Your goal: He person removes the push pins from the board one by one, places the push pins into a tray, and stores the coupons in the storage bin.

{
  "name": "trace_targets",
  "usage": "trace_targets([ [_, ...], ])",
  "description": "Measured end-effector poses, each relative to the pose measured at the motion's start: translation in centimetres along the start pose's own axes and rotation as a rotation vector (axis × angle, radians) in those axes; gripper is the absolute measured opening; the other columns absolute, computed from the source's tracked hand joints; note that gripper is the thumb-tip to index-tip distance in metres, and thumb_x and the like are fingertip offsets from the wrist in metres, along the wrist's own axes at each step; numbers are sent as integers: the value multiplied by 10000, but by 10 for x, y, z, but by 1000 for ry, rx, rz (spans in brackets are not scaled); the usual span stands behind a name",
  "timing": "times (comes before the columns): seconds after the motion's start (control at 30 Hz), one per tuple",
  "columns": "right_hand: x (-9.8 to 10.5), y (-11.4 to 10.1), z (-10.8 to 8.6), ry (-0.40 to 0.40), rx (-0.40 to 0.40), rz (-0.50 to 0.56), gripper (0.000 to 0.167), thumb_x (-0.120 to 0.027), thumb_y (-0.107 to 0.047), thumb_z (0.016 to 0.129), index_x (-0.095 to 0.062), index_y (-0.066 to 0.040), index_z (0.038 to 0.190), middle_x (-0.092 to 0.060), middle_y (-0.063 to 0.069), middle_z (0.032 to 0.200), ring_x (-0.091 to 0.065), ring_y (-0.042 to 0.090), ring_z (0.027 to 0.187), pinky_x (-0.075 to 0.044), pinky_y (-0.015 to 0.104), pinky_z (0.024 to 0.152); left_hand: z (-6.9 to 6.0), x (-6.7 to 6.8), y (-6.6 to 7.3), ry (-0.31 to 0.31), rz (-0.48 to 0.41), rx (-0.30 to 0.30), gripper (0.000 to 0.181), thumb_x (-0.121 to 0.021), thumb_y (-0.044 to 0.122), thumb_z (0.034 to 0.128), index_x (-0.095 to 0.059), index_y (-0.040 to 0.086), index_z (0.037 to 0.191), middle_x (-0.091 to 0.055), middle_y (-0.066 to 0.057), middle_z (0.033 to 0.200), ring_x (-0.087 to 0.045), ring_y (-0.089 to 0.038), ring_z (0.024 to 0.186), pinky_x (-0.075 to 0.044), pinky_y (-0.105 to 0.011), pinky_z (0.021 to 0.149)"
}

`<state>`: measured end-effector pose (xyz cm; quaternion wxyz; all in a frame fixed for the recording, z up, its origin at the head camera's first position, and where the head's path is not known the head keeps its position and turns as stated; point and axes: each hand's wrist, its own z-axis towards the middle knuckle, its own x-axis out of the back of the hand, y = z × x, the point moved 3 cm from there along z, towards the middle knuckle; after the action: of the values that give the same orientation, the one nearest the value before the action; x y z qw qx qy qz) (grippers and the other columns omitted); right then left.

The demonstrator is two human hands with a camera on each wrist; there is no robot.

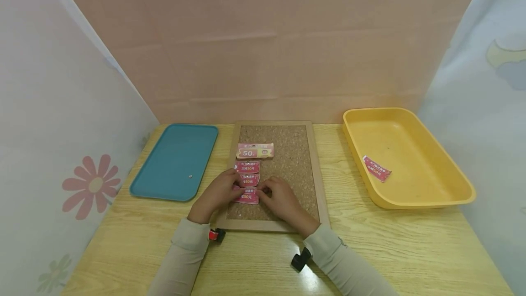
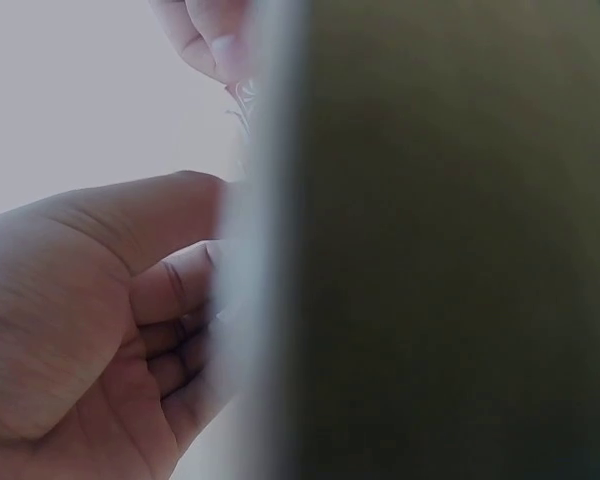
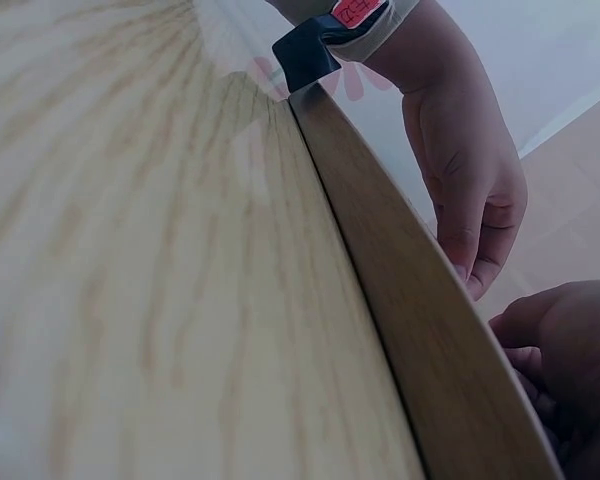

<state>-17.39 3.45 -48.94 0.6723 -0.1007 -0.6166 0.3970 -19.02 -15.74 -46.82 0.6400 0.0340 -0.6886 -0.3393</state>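
Note:
A cork board [image 1: 289,168] with a wooden frame lies on the table. Down its left side runs a column of paper coupons: a pink and yellow one [image 1: 255,153] on top, then pink ones below. The lowest pink coupon [image 1: 248,197] lies between both hands. My left hand [image 1: 218,194] pinches it near its upper left part, covering that corner. At its upper right edge, my right hand [image 1: 284,202] pinches with thumb and index finger. In the left wrist view, the board's blurred edge hides the left fingertips.
A blue tray [image 1: 172,159] stands left of the board, with a tiny light-coloured object [image 1: 190,177] in it. To the right is a deep yellow bin [image 1: 411,159] holding one pink coupon [image 1: 376,169]. Patterned sheets hang at both sides, a plain one behind.

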Motion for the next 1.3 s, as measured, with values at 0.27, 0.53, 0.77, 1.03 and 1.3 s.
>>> trace_targets([
  [0.27,0,0,0,-9,-13,2,78,-710,-269,899,-723,-193,886,-570,-130,832,-517,71,796,-444,295,727,0,0,0,4,8,1,112,-738,161,845,-649,135,783,-524,30,844,-544,-136,804,-500,-348,772],
  [0.53,0,0,0,-7,-8,7,80,-710,-276,899,-720,-200,879,-563,-133,828,-518,70,799,-445,298,736,1,-1,-1,6,25,3,118,-743,169,840,-647,136,780,-528,23,837,-531,-124,777,-497,-336,752],
  [0.77,-1,2,0,-3,-2,4,72,-708,-271,900,-714,-203,880,-561,-134,824,-517,69,794,-444,301,741,1,-1,-1,8,29,8,117,-739,161,839,-644,134,776,-526,26,840,-549,-130,793,-503,-340,761],
  [1.03,-2,3,0,2,-4,2,71,-712,-271,898,-713,-202,879,-556,-139,824,-516,66,792,-447,295,739,1,-1,0,9,34,10,119,-745,166,839,-648,130,781,-530,28,843,-544,-128,790,-503,-338,761],
  [1.3,-1,2,0,3,-1,-4,69,-712,-256,896,-710,-195,863,-549,-139,801,-510,63,769,-442,286,718,1,-1,0,11,37,2,112,-741,161,839,-651,123,784,-532,29,840,-533,-122,779,-498,-333,748],
])
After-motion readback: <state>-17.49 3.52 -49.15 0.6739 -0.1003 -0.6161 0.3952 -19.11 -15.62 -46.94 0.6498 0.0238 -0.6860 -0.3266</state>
